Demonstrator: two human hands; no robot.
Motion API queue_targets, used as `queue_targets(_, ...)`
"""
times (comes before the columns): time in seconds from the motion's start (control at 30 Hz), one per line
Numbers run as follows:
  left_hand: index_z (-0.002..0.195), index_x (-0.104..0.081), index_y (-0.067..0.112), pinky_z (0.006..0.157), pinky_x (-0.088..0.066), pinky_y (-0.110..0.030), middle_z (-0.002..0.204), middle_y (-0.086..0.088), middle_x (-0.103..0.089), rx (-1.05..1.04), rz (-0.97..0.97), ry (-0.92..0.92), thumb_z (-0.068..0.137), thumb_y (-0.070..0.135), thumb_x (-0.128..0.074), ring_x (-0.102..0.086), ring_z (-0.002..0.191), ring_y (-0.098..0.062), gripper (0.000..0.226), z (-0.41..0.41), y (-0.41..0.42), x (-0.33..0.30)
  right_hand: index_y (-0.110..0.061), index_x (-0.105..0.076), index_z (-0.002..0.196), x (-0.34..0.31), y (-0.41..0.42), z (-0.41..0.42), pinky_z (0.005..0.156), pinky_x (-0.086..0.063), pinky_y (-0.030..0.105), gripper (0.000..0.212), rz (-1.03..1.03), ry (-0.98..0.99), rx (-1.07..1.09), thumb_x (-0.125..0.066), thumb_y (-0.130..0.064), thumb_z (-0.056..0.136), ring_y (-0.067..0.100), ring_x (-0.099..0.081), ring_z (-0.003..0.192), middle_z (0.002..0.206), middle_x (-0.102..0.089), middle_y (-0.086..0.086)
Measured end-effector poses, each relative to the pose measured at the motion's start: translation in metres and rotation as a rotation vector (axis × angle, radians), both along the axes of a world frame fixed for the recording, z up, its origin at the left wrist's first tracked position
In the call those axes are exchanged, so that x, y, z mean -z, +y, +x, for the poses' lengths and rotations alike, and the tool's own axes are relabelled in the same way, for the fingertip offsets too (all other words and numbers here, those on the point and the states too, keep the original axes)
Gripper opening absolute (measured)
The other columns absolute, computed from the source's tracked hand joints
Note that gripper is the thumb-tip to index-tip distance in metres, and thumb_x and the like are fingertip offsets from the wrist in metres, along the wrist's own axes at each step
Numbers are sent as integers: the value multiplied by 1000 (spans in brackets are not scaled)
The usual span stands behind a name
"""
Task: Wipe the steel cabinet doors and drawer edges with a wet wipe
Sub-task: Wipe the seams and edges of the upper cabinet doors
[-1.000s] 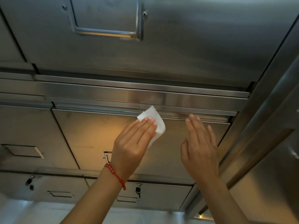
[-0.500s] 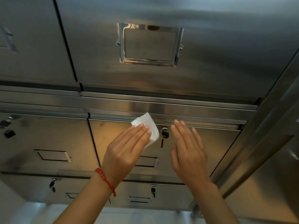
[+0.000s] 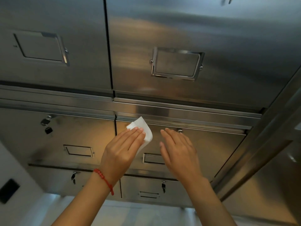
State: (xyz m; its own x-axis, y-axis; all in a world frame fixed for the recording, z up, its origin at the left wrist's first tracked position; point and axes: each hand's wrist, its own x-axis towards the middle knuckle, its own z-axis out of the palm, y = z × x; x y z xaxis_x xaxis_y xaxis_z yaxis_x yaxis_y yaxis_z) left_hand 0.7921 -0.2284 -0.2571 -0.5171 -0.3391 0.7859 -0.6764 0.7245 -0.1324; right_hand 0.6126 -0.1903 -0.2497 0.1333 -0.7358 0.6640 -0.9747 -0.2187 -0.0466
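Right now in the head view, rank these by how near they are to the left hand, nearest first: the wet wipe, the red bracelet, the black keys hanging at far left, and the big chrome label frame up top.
1. Wet wipe: pressed under the left hand's fingers.
2. Red bracelet: on that hand's wrist, just below.
3. Chrome label frame: above, on the upper door.
4. Black keys: far left. These last two are fairly close to call.
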Motion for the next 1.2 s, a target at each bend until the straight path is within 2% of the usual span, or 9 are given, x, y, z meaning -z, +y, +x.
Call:
queue_targets(0.1, 101, -69, -4, 86, -50, -46, 104, -20, -68, -28, 17, -5, 60, 3, -83, -66, 98, -30, 44, 11, 9, -3, -4, -68, 110, -4, 4, 6, 83, -54, 39, 30, 24, -6, 5, -69, -17, 83, 24, -68, 95, 106, -69, 12)
queue_targets(0.17, 101, -68, -4, 86, -48, -47, 104, -21, -68, -40, 31, -20, 56, 4, -85, -66, 97, -31, 49, 19, 18, -6, -4, -69, 108, -8, 10, 12, 81, -54, 38, 31, 29, -9, -3, -72, -17, 80, 24, -68, 93, 104, -70, 12)
queue_targets(0.27, 102, -68, -5, 86, -48, -48, 103, -21, -68, -64, 61, -42, 51, 4, -88, -67, 96, -31, 55, 31, 34, -12, -4, -69, 104, -15, 21, 24, 80, -54, 38, 27, 42, -16, -29, -72, -17, 81, 24, -69, 91, 100, -71, 11)
queue_targets(0.43, 100, -68, -5, 84, -47, -48, 102, -22, -68, -105, 74, -57, 46, 4, -90, -67, 94, -33, 59, 56, 53, -27, -5, -69, 104, -28, 34, 44, 79, -53, 37, 25, 61, -39, -60, -61, -21, 87, 24, -68, 89, 99, -71, 10)
queue_targets(0.67, 99, -69, -5, 82, -48, -47, 100, -22, -69, -118, 33, -31, 45, 2, -90, -68, 92, -32, 57, 86, 57, -42, -7, -70, 101, -37, 38, 74, 77, -54, 36, 24, -10, 7, -59, -72, -21, 81, 21, -69, 88, 96, -71, 9)
queue_targets(0.9, 100, -69, -4, 81, -52, -46, 102, -20, -69, -85, 62, -29, 48, 4, -90, -68, 94, -30, 57, 128, 39, -31, -6, -70, 101, -35, 21, 118, 79, -54, 36, 26, -19, 46, -33, -72, -22, 81, 23, -68, 90, 98, -71, 10)
queue_targets(1.2, 98, -70, -4, 79, -55, -46, 100, -19, -69, -50, 62, -47, 47, 5, -90, -68, 92, -29, 56, 205, 2, -31, -4, -70, 102, -26, -10, 196, 80, -54, 37, 25, -4, -15, 8, -71, -19, 82, 25, -68, 92, 100, -70, 12)
